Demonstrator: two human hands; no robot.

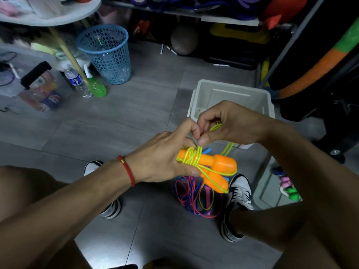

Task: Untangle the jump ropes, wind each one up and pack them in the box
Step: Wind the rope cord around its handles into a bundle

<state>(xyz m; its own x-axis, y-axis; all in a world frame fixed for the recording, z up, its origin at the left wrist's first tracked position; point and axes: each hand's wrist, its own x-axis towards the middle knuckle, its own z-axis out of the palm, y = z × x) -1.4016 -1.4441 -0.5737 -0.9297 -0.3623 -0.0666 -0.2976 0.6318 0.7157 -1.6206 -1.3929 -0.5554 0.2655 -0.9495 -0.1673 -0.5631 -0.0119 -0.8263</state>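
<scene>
A: A person is crouching over a grey tiled floor, winding a yellow-green jump rope (191,155) round its paired orange handles (214,166); the left hand (165,162) is gripping the handles from the left side, fingers curled about the thin ends, while the right hand (223,125) is pinching a doubled loop of the cord between thumb and forefinger just above the wraps

B: And which way is the bundle lying?

A: The handles' long axis is running left to right and slightly toward the near side, fat ends pointing right; the loose cord is rising from the wraps straight into the right hand's pinch, so that hand is looking the one placed to lead the next turn or tuck; a slack length is hanging down on the far right of the handles

B: The containers?

A: The white box (202,90) is sitting open just beyond the hands, far right, and the part of its inside that is showing is holding no rope; a tangle of red and blue ropes (186,195) is lying on the floor between the shoes, below the hands; a blue mesh basket (105,55) is standing at far left, a clear bottle seeming to lie inside it
</scene>
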